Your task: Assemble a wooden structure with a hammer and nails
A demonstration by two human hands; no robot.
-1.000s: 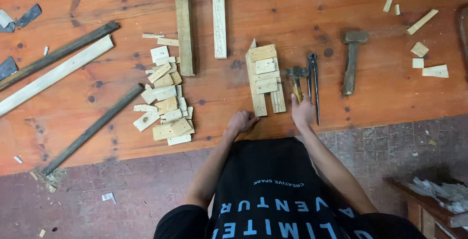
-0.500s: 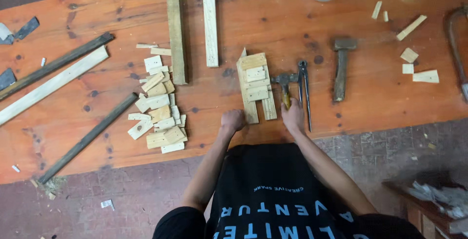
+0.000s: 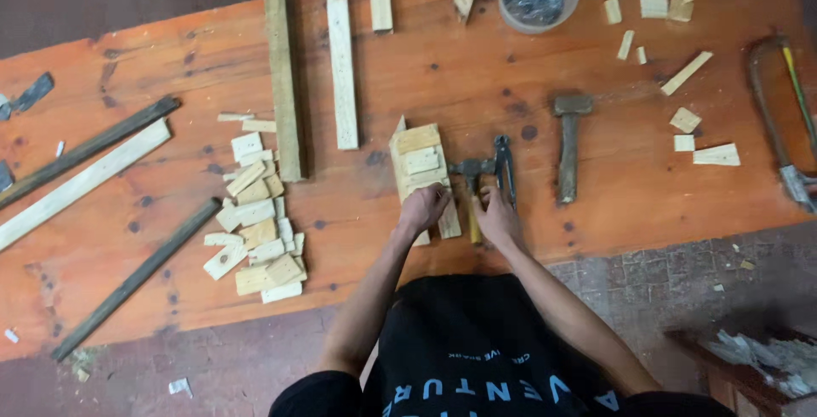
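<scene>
Two hands: left hand on pale stacked wood assy, right hand by hammer.

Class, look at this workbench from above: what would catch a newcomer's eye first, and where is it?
At the near edge of the orange bench, the left hand rests on a small stack of wood blocks, and the right hand is at a yellow-handled hammer. Left of them lies a heap of wood offcuts; a second hammer lies to the right.
</scene>
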